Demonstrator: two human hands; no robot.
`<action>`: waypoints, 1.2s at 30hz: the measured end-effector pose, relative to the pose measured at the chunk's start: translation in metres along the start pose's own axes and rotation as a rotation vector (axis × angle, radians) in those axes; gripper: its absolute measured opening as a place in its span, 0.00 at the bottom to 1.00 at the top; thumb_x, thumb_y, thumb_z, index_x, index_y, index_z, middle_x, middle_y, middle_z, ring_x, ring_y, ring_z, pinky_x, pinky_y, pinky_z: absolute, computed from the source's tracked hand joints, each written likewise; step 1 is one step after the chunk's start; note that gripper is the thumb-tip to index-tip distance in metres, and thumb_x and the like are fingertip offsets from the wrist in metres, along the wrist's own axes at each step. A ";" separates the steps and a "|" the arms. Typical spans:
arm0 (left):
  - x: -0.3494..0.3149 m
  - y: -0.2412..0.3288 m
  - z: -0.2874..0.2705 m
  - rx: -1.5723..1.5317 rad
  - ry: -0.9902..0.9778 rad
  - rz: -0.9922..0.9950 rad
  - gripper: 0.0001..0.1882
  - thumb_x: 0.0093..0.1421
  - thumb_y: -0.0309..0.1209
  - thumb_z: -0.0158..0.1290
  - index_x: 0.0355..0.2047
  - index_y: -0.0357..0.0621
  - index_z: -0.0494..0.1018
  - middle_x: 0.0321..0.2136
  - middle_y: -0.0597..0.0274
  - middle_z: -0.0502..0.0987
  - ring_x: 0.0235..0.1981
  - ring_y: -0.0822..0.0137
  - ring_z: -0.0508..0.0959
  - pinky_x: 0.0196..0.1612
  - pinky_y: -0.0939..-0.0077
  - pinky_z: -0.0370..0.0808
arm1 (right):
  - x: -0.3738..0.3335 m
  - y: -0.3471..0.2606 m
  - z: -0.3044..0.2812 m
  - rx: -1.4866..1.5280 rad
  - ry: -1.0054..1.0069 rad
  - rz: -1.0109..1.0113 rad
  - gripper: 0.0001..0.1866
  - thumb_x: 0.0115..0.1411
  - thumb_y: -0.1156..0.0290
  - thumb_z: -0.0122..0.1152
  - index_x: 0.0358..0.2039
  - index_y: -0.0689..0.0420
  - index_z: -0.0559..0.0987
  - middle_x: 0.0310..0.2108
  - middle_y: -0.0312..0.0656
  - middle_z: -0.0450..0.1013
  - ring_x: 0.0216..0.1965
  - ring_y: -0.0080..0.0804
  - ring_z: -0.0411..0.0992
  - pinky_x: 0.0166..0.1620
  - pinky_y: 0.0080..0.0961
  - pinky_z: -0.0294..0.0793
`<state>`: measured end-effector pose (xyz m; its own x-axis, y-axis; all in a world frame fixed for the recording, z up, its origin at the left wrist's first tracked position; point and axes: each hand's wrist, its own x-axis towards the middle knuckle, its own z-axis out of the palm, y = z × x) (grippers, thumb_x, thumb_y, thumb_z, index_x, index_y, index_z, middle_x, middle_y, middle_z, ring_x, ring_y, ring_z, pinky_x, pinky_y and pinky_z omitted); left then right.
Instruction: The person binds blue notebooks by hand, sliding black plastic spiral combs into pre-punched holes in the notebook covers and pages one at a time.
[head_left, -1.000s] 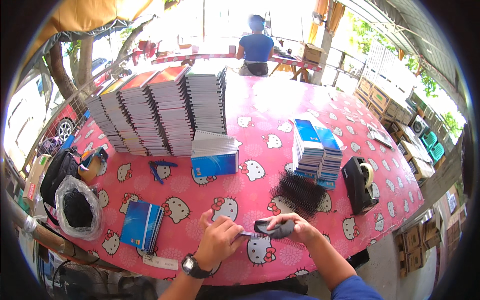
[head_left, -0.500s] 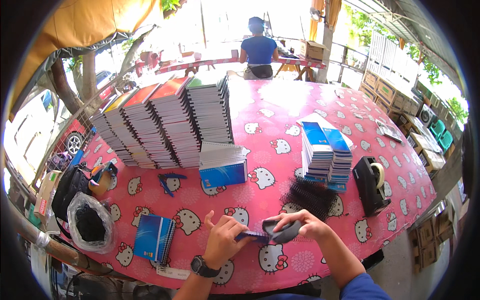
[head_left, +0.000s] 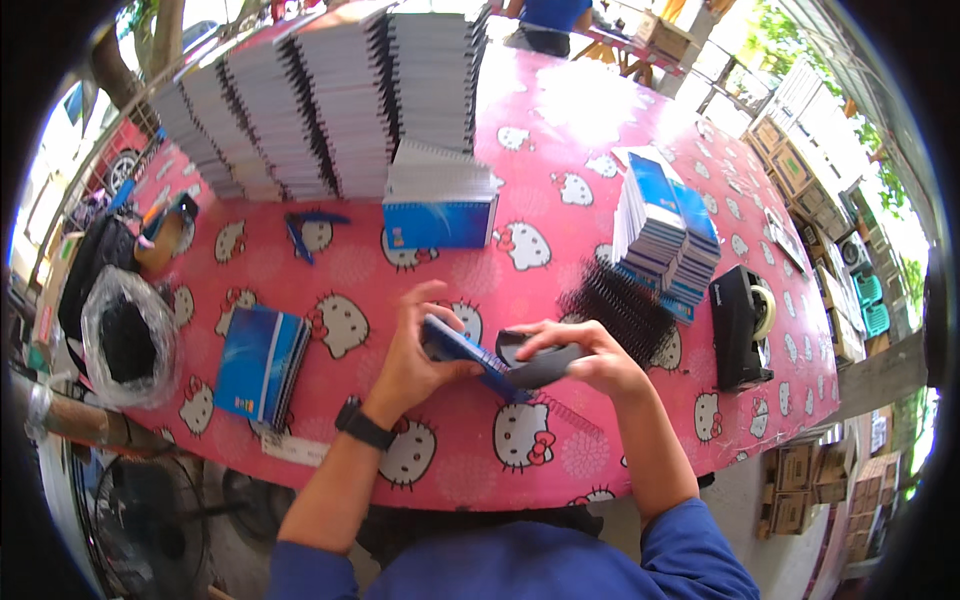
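Since a second ago head dipped closer; left hand (head_left: 415, 360) pinching blue notebook (head_left: 465, 355) at tabletop's (head_left: 560, 450) 6 o'clock, right hand (head_left: 590, 355) clamped on grey tool (head_left: 540, 365): best kept square to spine.

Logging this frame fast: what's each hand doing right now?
Left hand: closed on a blue notebook.
Right hand: closed on a dark grey tool.
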<state>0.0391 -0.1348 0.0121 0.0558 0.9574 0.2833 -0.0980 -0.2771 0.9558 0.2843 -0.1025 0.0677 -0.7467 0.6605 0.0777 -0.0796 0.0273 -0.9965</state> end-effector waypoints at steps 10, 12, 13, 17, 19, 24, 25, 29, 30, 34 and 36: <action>-0.004 -0.006 -0.001 0.032 -0.050 -0.067 0.26 0.45 0.30 0.69 0.37 0.45 0.62 0.30 0.67 0.69 0.33 0.75 0.70 0.38 0.79 0.69 | 0.004 0.008 0.007 -0.368 0.340 0.146 0.22 0.48 0.59 0.65 0.41 0.59 0.80 0.45 0.46 0.74 0.55 0.36 0.66 0.57 0.34 0.59; -0.004 -0.004 0.002 0.169 -0.079 -0.087 0.26 0.47 0.31 0.67 0.39 0.43 0.63 0.33 0.62 0.71 0.35 0.72 0.72 0.39 0.74 0.70 | 0.000 0.007 0.003 0.034 0.219 0.040 0.26 0.46 0.53 0.66 0.41 0.59 0.80 0.48 0.48 0.72 0.52 0.34 0.67 0.55 0.32 0.62; -0.002 -0.005 0.001 0.161 -0.100 -0.128 0.26 0.49 0.34 0.66 0.42 0.42 0.63 0.35 0.59 0.72 0.36 0.69 0.73 0.40 0.71 0.71 | 0.001 0.005 0.005 0.087 0.146 -0.018 0.27 0.46 0.52 0.66 0.41 0.59 0.80 0.49 0.48 0.71 0.53 0.34 0.67 0.55 0.32 0.62; -0.003 -0.010 -0.001 0.162 -0.153 -0.143 0.23 0.50 0.28 0.65 0.40 0.47 0.62 0.33 0.71 0.66 0.36 0.78 0.67 0.42 0.81 0.67 | 0.008 0.006 0.005 -0.375 0.327 0.144 0.30 0.45 0.49 0.67 0.43 0.58 0.80 0.49 0.51 0.71 0.55 0.37 0.65 0.56 0.34 0.62; -0.004 -0.018 -0.001 0.110 -0.134 -0.090 0.27 0.49 0.37 0.66 0.42 0.41 0.63 0.32 0.60 0.72 0.34 0.69 0.73 0.38 0.74 0.71 | 0.007 0.006 0.006 -0.089 0.230 -0.010 0.27 0.47 0.52 0.67 0.43 0.58 0.80 0.48 0.52 0.72 0.55 0.38 0.65 0.56 0.34 0.61; -0.005 -0.021 0.000 0.191 -0.144 -0.037 0.26 0.49 0.37 0.65 0.40 0.43 0.63 0.31 0.63 0.71 0.33 0.71 0.72 0.36 0.74 0.70 | 0.015 0.001 0.007 -0.415 0.354 0.200 0.24 0.49 0.56 0.64 0.43 0.58 0.80 0.51 0.51 0.70 0.55 0.38 0.65 0.57 0.34 0.60; -0.005 -0.021 0.001 0.171 -0.125 -0.036 0.25 0.50 0.37 0.65 0.39 0.43 0.63 0.31 0.64 0.71 0.33 0.72 0.72 0.35 0.74 0.70 | 0.010 -0.002 0.009 -0.163 0.280 0.155 0.24 0.49 0.56 0.65 0.43 0.58 0.80 0.52 0.51 0.69 0.53 0.36 0.66 0.56 0.33 0.61; -0.003 -0.026 -0.004 0.150 -0.168 -0.029 0.24 0.49 0.35 0.66 0.38 0.43 0.63 0.31 0.64 0.71 0.33 0.73 0.71 0.36 0.74 0.70 | 0.028 0.006 0.013 -0.283 0.236 0.077 0.26 0.48 0.54 0.66 0.43 0.58 0.80 0.51 0.53 0.69 0.54 0.37 0.65 0.57 0.34 0.61; -0.005 -0.023 -0.001 0.138 -0.172 -0.053 0.21 0.50 0.28 0.64 0.39 0.45 0.63 0.33 0.67 0.69 0.36 0.75 0.69 0.40 0.77 0.69 | 0.032 0.010 0.010 -0.511 0.343 0.119 0.27 0.47 0.53 0.66 0.43 0.58 0.80 0.51 0.53 0.69 0.55 0.37 0.65 0.57 0.34 0.61; -0.004 -0.013 -0.004 0.117 -0.194 -0.097 0.20 0.52 0.23 0.62 0.39 0.47 0.63 0.35 0.70 0.68 0.39 0.78 0.68 0.44 0.79 0.68 | 0.033 0.001 0.015 -0.277 0.083 -0.046 0.23 0.48 0.58 0.68 0.42 0.57 0.80 0.54 0.56 0.67 0.57 0.44 0.64 0.58 0.36 0.60; -0.002 -0.013 -0.003 0.146 -0.207 -0.082 0.20 0.52 0.25 0.62 0.39 0.47 0.63 0.35 0.70 0.69 0.38 0.78 0.69 0.43 0.79 0.69 | 0.037 0.014 0.006 -0.644 0.323 0.040 0.23 0.48 0.59 0.68 0.43 0.57 0.80 0.54 0.53 0.67 0.58 0.43 0.63 0.60 0.36 0.57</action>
<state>0.0375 -0.1330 -0.0010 0.2610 0.9444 0.2000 0.0586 -0.2223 0.9732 0.2517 -0.0820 0.0570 -0.5004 0.8564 0.1269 0.4228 0.3696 -0.8274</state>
